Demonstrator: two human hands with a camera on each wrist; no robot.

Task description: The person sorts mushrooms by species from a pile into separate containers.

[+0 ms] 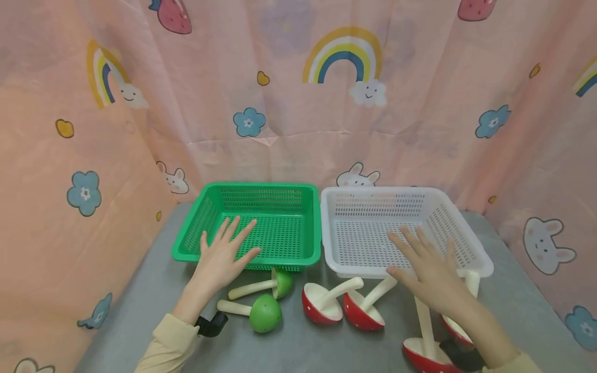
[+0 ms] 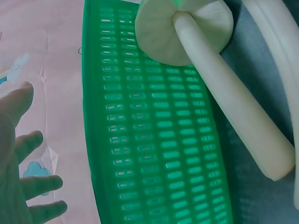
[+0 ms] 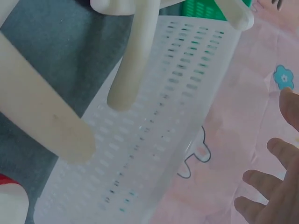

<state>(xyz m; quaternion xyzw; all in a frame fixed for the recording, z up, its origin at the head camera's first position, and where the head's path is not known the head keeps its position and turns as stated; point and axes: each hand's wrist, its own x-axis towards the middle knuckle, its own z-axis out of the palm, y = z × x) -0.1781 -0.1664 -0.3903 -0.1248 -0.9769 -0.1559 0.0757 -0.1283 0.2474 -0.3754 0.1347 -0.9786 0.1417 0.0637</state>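
Left hand [image 1: 223,256] is spread wide with straight fingers and holds nothing; it hovers over the front rim of the green basket [image 1: 261,192]. Right hand [image 1: 431,269] is also flat and wide, empty, over the front rim of the white basket [image 1: 373,194], at 3 o'clock from the green one. Whether the palms touch the rims is hard to tell. Two green mushrooms [image 1: 263,312] lie at 6 o'clock from the green basket, and red mushrooms [image 1: 322,305] lie before the white basket on the grey table [image 1: 298,347].
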